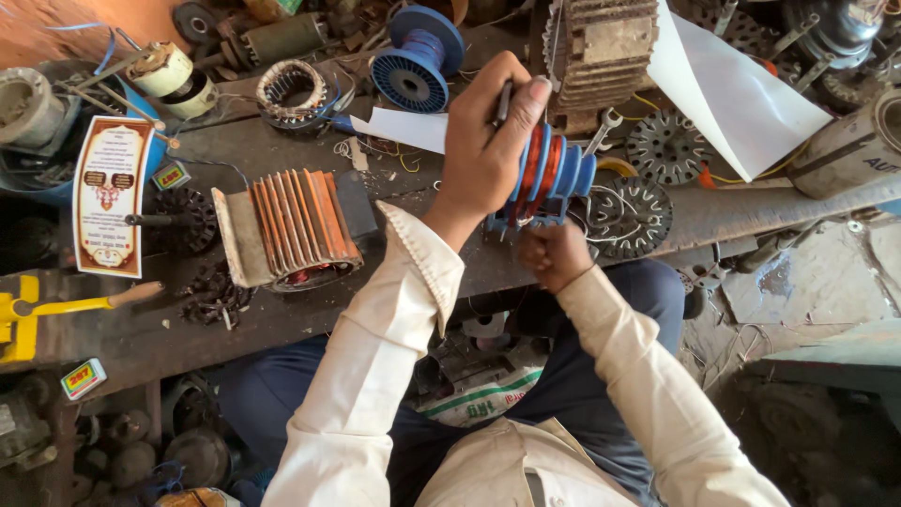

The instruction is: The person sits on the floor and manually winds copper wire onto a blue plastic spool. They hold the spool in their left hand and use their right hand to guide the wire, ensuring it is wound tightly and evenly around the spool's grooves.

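Grimy tabletop (282, 319) (cluttered workshop): left hand (483, 150) fingers wrap a ribbed blue former (554, 178) with copper wire; right hand (556, 255) is fisted below.

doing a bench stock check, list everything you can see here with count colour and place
winding former: 1, blue with copper wire, centre, held
finned motor housing: 1, orange-grey, bench left of centre
blue spool: 1, blue, top centre
stator core: 1, grey, top left
finned motor body: 1, grey, top centre-right
white sheet: 1, white, top right
round laminations: 2, dark grey, right of former
printed card: 1, white-orange, left
yellow tool: 1, yellow, far left
bench: 1, dark, across frame
left hand: 1, grips former from above
right hand: 1, fist below former
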